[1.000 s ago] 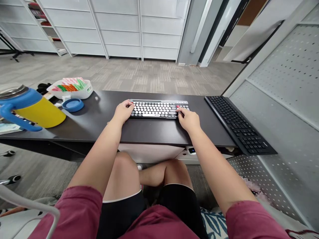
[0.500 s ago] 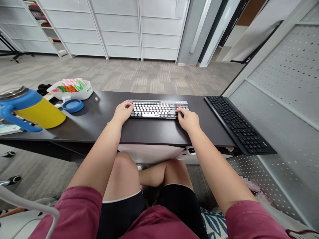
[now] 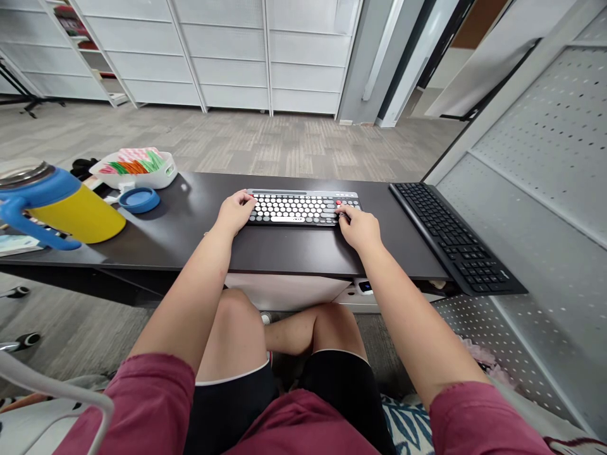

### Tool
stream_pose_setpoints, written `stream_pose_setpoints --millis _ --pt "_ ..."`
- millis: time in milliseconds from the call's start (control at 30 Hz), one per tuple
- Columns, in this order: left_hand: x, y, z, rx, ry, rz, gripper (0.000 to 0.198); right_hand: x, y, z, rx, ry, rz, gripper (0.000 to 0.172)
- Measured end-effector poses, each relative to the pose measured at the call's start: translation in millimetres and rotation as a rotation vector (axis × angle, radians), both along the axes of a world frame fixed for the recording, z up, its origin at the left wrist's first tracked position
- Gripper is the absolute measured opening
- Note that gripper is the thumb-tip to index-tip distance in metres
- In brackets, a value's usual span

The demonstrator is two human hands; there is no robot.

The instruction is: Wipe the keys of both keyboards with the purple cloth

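Note:
A compact keyboard (image 3: 289,207) with round white and grey keys and a red key near its upper right lies flat on the dark desk (image 3: 284,249). Around its left end, my left hand (image 3: 236,213) is closed, thumb along the top edge and keys. Over the right-hand keys, my right hand (image 3: 359,226) has its thumb and fingertips drawn together, touching or just above the keys. Whatever sits between those fingertips, if anything, is too small and hidden to name.
A larger black keyboard (image 3: 458,237) lies slanted at the desk's right end, beside a perforated panel (image 3: 545,126). To the left stand a yellow and blue mug (image 3: 90,212), a blue lid (image 3: 139,200) and a white basket (image 3: 164,172) of colourful packets.
Both hands and the keyboard stay practically where they were. Only a tiny shift of the whole view shows.

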State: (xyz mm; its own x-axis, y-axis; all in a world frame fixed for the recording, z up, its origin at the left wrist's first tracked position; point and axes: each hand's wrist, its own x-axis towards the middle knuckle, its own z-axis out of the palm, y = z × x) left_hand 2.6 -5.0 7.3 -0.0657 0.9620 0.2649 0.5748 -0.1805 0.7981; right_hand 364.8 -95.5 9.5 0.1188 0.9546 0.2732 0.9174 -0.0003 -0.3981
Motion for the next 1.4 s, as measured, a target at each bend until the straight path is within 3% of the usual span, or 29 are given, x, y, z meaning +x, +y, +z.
stream_pose_setpoints --millis 600,1400 --pt "2.8 -4.0 7.2 -0.01 0.086 -0.033 0.011 3.4 2.6 -1.8 0.004 0.039 0.012 0.036" --pt "-0.1 -2.8 2.4 -0.001 0.031 -0.023 0.015 -3.7 -2.9 -0.3 0.016 -0.089 0.092 0.04"
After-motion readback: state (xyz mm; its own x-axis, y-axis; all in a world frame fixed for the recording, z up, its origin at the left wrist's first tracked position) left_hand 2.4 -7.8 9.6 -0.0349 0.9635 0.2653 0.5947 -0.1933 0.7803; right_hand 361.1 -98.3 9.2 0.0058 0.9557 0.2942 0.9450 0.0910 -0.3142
